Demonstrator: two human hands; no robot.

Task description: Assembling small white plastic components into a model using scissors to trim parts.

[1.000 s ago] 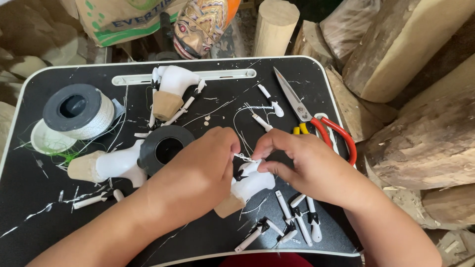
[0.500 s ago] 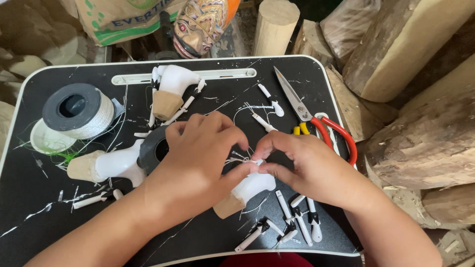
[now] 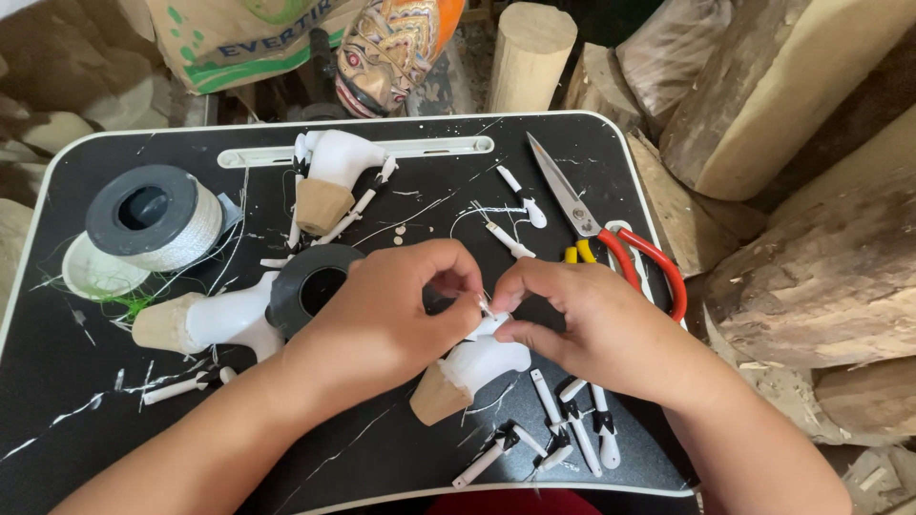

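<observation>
Tan green-printed sack [image 3: 243,43], top left

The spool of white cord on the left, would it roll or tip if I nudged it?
The spool of white cord lies flat on one flange on the black tray, so it probably slides rather than rolls. It looks squat, so tipping seems unlikely. Its loose cord end may trail.

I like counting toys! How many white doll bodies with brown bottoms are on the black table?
3: one at the top middle, one at the left, one between the hands. None seem hidden.

desk [image 3: 76,401]: cord spool [image 3: 153,217] far left | tape roll [image 3: 310,283] left of my hands | scissors [image 3: 596,229] right | small pegs [image 3: 572,434] near edge
</observation>
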